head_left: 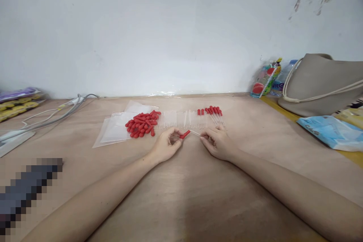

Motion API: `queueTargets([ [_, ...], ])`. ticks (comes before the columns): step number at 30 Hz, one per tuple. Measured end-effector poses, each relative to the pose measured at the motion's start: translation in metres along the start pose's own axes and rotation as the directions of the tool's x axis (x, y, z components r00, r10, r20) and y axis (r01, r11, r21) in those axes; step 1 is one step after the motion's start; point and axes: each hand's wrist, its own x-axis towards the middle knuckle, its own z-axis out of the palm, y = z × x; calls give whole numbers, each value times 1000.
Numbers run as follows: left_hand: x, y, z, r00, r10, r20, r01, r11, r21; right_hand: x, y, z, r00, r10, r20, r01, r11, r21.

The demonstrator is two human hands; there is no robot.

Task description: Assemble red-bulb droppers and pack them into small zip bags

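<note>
Between thumb and fingers, my left hand (168, 144) pinches a red rubber dropper bulb (185, 134), its narrow end towards the right. My right hand (218, 142) is closed on a thin clear glass dropper tube (195, 133), whose end is close to the bulb's opening; I cannot tell whether they touch. Beyond my left hand lies a heap of loose red bulbs (141, 124). A row of clear tubes (176, 119) stretches along the table behind both hands. Several droppers with red bulbs fitted (214, 111) lie at the right end of that row.
Flat clear plastic bags (113, 128) lie under and beside the heap. Cables (56, 115) and a pixelated dark object (25, 189) are at left. On the right are drink bottles (265, 79), a grey drawstring bag (323, 83) and a blue packet (329, 132). A wall (170, 34) bounds the table behind.
</note>
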Motion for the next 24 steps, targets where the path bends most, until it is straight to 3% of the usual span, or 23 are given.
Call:
queueTargets([
  [9, 1, -4, 3, 999, -53, 10, 53, 998, 36, -1, 1, 2, 995, -90, 39, 86, 992, 89],
  [19, -1, -1, -1, 996, 85, 24, -88, 974, 210, -2, -2, -1, 986, -155, 61, 147, 983, 110],
  [24, -1, 1, -3, 994, 84, 67, -96, 977, 191, -2, 3, -3, 978, -189, 86, 180, 978, 108],
])
